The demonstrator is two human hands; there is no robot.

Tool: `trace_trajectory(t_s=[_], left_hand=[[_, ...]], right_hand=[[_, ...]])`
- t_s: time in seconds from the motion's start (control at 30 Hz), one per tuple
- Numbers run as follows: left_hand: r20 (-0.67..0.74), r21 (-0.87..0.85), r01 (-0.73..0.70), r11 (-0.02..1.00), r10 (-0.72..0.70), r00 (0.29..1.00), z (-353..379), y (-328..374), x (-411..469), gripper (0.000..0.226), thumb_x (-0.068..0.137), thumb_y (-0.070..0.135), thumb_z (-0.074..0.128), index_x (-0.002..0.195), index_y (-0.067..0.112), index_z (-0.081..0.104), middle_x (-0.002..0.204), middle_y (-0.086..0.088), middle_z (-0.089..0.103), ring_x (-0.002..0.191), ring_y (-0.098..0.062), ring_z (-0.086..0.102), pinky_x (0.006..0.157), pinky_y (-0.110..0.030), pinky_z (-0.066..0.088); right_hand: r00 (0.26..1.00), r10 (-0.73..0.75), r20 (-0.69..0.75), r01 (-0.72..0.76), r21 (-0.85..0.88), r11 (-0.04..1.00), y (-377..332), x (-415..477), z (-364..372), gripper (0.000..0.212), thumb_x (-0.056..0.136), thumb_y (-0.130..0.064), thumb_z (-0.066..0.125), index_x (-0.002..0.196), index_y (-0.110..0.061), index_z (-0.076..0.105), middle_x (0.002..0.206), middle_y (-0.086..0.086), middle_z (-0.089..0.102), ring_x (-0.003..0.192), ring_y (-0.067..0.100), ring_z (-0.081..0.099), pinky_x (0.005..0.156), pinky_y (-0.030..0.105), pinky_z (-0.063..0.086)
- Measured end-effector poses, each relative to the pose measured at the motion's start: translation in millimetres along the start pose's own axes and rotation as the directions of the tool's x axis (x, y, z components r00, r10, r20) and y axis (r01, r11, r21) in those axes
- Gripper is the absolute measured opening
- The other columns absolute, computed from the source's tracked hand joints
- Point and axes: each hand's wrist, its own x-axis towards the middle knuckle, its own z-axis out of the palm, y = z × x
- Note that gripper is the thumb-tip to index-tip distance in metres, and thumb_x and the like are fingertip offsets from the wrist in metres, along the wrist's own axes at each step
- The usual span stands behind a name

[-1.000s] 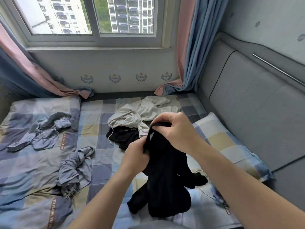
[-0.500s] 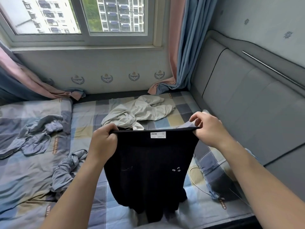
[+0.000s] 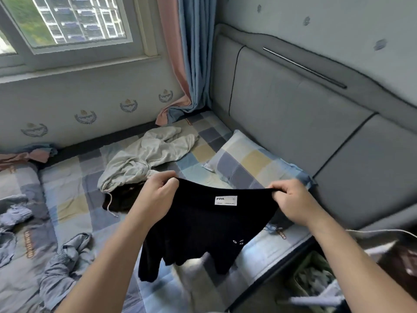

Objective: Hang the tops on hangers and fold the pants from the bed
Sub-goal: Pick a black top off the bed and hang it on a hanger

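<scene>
You pinch black garment (image 3: 203,224) waistband taut, left hand (image 3: 158,195) and right hand (image 3: 293,204) well apart, probably to identify and align.

Open patch of bed (image 3: 194,175) just left of the pillow (image 3: 248,163), easy to reach into. Further left of the pillow the beige hoodie (image 3: 146,154) blocks things, and the padded headboard (image 3: 293,114) walls off its right side.

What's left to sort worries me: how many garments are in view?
5: black garment held; cream hoodie mid-bed; dark piece beneath it; blue-grey garment far left; blue-grey bundle lower left. Others may be hidden.
</scene>
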Motion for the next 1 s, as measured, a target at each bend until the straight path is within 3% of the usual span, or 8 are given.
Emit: trace_trajectory(t_s=[0.13,0.27,0.4,0.47,0.6,0.73,0.87,1.0], left_hand=[[0.197,-0.054,-0.069,0.996,0.078,0.977,17,16,-6,0.018,0.073,0.024,0.039,0.062,0.009,0.038,0.056,0.001,0.029,0.049,-0.015,0.028,0.044,-0.026,0.02],[0.407,-0.122,-0.078,0.989,0.122,0.905,36,27,-25,0.018,0.074,0.025,0.04,0.061,0.012,0.036,0.056,0.001,0.028,0.048,-0.015,0.027,0.044,-0.025,0.019],[0.604,-0.149,-0.056,0.987,0.135,0.786,63,38,-62,0.025,0.076,0.025,0.039,0.053,0.02,0.05,0.051,0.007,0.04,0.047,-0.013,0.039,0.049,-0.026,0.029],[0.707,-0.155,-0.019,0.988,0.124,0.697,80,45,-84,0.026,0.076,0.028,0.041,0.065,0.01,0.056,0.059,-0.002,0.051,0.057,-0.018,0.052,0.058,-0.031,0.039],[0.86,-0.181,0.004,0.983,0.156,0.485,116,72,-131,0.041,0.073,0.034,0.046,0.083,-0.005,0.053,0.07,-0.012,0.053,0.066,-0.022,0.053,0.066,-0.039,0.04],[0.933,-0.241,0.037,0.97,0.221,0.283,149,115,-186,0.061,0.062,0.042,0.05,0.09,-0.012,0.051,0.076,-0.013,0.054,0.072,-0.027,0.052,0.071,-0.041,0.038],[0.963,-0.268,0.108,0.957,0.266,0.032,176,155,-263,0.053,0.063,0.034,0.054,0.092,-0.01,0.055,0.081,-0.015,0.061,0.075,-0.031,0.06,0.071,-0.04,0.045],[0.932,-0.294,0.099,0.951,0.308,-0.19,194,185,-361,0.056,0.064,0.033,0.056,0.093,-0.015,0.05,0.087,-0.014,0.055,0.079,-0.032,0.052,0.074,-0.045,0.038]], right_hand=[[0.977,0.061,-0.206,-0.037,0.116,0.993,-5,-67,5,0.018,0.074,-0.016,0.04,0.056,-0.013,0.04,0.051,-0.004,0.034,0.051,0.014,0.033,0.049,0.028,0.028],[0.89,0.177,-0.421,-0.063,0.271,0.96,-19,-149,35,0.026,0.079,-0.011,0.038,0.061,-0.016,0.057,0.046,-0.013,0.036,0.043,0.004,0.031,0.043,0.018,0.026],[0.767,0.337,-0.546,-0.102,0.415,0.904,-35,-224,67,0.031,0.077,-0.012,0.04,0.057,-0.025,0.061,0.054,0.0,0.041,0.054,0.017,0.036,0.053,0.029,0.025],[0.693,0.411,-0.592,-0.119,0.468,0.876,-41,-261,78,0.028,0.075,-0.01,0.04,0.06,-0.019,0.062,0.056,0.001,0.045,0.057,0.015,0.041,0.055,0.027,0.03],[0.511,0.55,-0.66,-0.113,0.583,0.805,-49,-341,87,0.026,0.071,-0.013,0.042,0.08,0.01,0.05,0.067,0.029,0.04,0.067,0.028,0.04,0.061,0.041,0.03],[0.213,0.619,-0.756,-0.014,0.632,0.775,-64,-421,95,0.028,0.066,-0.012,0.044,0.08,0.002,0.063,0.07,0.014,0.055,0.069,0.025,0.049,0.064,0.035,0.038],[-0.017,0.62,-0.784,0.205,0.605,0.77,-89,-502,100,0.038,0.062,-0.007,0.043,0.071,-0.019,0.079,0.07,0.002,0.069,0.068,0.019,0.066,0.06,0.021,0.05],[-0.226,0.614,-0.757,0.253,0.563,0.787,-110,-596,108,0.041,0.07,0.0,0.041,0.08,-0.011,0.079,0.09,0.015,0.075,0.08,0.023,0.071,0.073,0.031,0.056]])
